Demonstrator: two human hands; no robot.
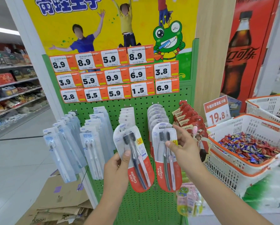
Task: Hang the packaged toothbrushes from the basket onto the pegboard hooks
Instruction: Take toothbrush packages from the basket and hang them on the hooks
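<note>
The left hand [118,164] grips a red-and-clear Colgate twin toothbrush pack [134,157] before the green perforated pegboard [140,106]; the right hand [183,143] pinches a matching second pack [166,158] at the front of its hook row, beside red carded packs [187,116] and white-and-orange plastic baskets [230,161] of wrapped sweets

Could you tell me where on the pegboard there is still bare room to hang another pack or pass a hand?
Bare pegboard shows below the two Colgate packs, the left hand's and the right hand's, left of the frog packs. A thin strip lies under the price tags. The hook row, from the blue packs to the red packs, is crowded.
</note>
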